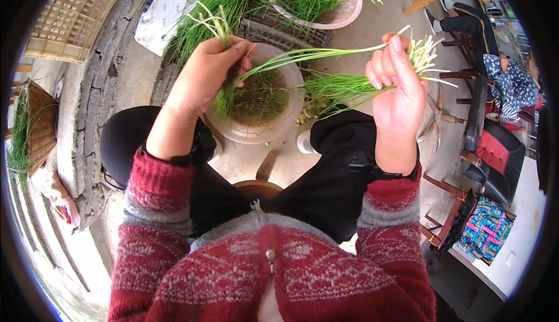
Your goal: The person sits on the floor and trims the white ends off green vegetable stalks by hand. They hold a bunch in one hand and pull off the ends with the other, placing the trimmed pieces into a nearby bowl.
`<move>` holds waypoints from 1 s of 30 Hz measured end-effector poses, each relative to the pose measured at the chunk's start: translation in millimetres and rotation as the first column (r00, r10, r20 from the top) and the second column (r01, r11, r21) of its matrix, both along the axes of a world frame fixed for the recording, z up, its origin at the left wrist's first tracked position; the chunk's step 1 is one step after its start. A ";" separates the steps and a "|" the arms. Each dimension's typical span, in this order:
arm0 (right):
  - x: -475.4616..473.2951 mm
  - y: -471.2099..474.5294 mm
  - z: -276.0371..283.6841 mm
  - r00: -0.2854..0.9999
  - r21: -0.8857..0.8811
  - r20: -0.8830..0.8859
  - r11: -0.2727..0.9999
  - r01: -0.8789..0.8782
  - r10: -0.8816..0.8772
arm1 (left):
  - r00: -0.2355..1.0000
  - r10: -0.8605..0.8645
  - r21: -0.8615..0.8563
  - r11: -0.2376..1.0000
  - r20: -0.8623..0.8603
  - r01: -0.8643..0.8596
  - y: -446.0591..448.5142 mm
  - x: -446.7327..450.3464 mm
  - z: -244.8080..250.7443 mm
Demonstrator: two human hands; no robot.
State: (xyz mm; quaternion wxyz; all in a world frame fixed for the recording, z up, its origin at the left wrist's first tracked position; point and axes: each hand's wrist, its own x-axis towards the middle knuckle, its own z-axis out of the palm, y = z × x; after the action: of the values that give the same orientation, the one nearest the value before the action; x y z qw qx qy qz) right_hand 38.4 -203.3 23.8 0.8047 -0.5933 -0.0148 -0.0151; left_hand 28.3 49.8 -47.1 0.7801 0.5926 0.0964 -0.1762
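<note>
My left hand (222, 66) grips a small bunch of thin green stalks, probably chives, whose pale ends (214, 22) stick up above the fingers. In my right hand (395, 66) is a thicker bunch of the same greens (349, 85), white stem ends pointing right. A few long stalks (301, 54) stretch between both hands, their pale end at my right fingertips. Below the hands, between my knees, a round pale plastic basin (298, 103) contains loose green and brownish leaf scraps (262, 99). Part of the basin is hidden behind my left hand.
Beyond the basin, a large heap of greens (214, 3) lies beside a pink colander (356, 5) with more greens. A dark slatted crate (284, 31) is underneath. A woven basket (43, 125) stands far left. Chairs (493, 160) and a seated person (508, 81) are at right.
</note>
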 end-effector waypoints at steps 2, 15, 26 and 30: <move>2.5 -7.3 1.5 1.000 0.050 0.015 0.999 0.010 -0.011 | 0.999 0.020 0.032 0.999 0.046 -0.021 6.8 2.3 -5.9; 11.2 -47.2 14.2 0.970 0.225 -0.009 0.945 0.239 -0.243 | 0.982 0.150 0.489 0.852 0.114 -0.187 36.0 10.6 0.0; -0.9 6.6 -0.9 0.979 0.007 -0.201 1.000 -0.019 0.020 | 0.976 -0.124 -0.038 0.990 0.178 0.133 -41.0 -14.9 45.7; -2.1 18.4 -2.9 0.978 -0.018 -0.210 1.000 -0.011 0.007 | 0.955 -0.163 -0.025 0.984 0.249 0.175 -53.6 -10.9 41.4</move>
State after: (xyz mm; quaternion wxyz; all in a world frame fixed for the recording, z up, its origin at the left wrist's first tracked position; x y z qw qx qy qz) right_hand 36.2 -184.9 20.9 0.7962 -0.5991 0.0673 0.0513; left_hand 17.4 -3.8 -5.7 0.7817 0.5975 -0.0564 -0.1695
